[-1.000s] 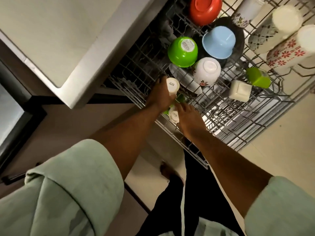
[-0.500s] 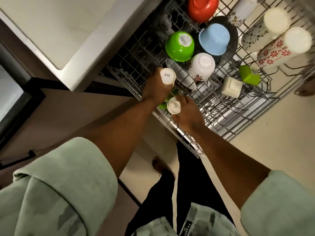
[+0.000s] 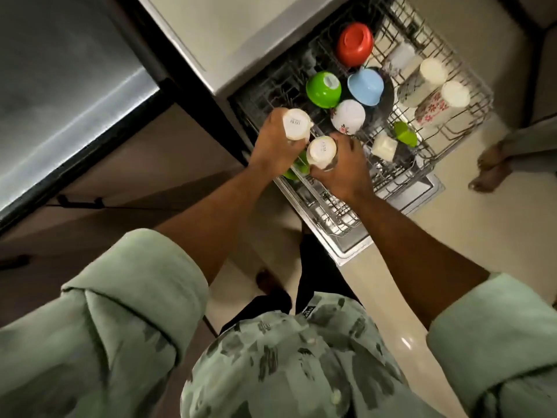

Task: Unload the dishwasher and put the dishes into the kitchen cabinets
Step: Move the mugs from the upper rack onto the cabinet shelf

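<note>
My left hand [image 3: 272, 146] grips a white cup [image 3: 296, 123] held upside down, its base facing me. Beside it, my right hand [image 3: 346, 167] grips a second white cup [image 3: 322, 152], also inverted. Both cups are lifted just above the near left corner of the pulled-out dishwasher rack [image 3: 325, 206]. A green item [image 3: 294, 171] shows under my hands in the rack. Still in the rack stand a green bowl [image 3: 323, 89], a red bowl [image 3: 354, 43], a blue bowl [image 3: 365, 86], a white flowered bowl [image 3: 348, 116] and tall patterned tumblers [image 3: 441, 102], all upside down.
A small white square dish [image 3: 383, 147] and a green cup [image 3: 405, 134] lie at the rack's right side. The grey countertop [image 3: 229, 34] overhangs the dishwasher. A dark steel appliance [image 3: 66, 86] is to the left. Another person's bare foot [image 3: 488, 173] stands on the floor at right.
Both hands have risen with the two white cups, lifting them up out of the rack. The view has shifted, showing more of the rack and floor.
</note>
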Motion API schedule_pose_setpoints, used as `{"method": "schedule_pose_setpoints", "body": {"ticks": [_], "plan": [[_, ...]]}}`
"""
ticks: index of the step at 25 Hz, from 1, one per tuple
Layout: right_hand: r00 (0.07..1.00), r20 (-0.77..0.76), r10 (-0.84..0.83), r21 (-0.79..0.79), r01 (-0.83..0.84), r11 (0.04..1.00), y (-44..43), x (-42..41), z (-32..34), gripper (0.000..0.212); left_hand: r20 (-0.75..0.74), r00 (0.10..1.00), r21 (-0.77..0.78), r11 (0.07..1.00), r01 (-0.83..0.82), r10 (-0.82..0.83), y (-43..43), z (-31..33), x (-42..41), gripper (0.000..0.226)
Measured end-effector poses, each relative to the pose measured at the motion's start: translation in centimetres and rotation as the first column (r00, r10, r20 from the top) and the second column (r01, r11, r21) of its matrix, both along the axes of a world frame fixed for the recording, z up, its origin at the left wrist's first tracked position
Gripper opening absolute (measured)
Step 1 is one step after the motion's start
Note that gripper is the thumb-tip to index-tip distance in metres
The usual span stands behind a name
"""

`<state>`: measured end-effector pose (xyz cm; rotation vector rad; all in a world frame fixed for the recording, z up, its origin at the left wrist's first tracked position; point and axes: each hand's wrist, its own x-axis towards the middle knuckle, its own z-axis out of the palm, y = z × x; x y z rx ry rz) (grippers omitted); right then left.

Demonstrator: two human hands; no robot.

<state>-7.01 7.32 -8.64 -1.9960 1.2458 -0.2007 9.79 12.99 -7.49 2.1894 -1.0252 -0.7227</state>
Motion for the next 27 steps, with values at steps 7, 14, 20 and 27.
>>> {"method": "schedule_pose_setpoints", "body": {"ticks": [7,14,20,27], "plan": [[0.990,0.143,0.013,-0.076,-0.002,0.997,6.8,1.5,7.4,0.073,0.053,0.995,-0.112,0.990,-0.083,0.089,10.3,7.4,1.5,0.054],[0.937,0.275,0.215,-0.187,-0.167,0.968,13.7,6.7,13.6,0.066,0.102,0.951,-0.246,0.934,-0.261,0.292,21.3,14.3,4.3,0.060],[0.827,0.394,0.403,-0.289,-0.305,0.908,19.5,13.8,20.0,0.060,0.183,0.860,-0.329,0.854,-0.403,0.476,29.2,20.1,8.1,0.066],[0.645,0.490,0.587,-0.409,-0.425,0.808,25.0,21.8,27.6,0.055,0.344,0.749,-0.390,0.812,-0.435,0.567,36.3,27.7,13.2,0.086]]}}
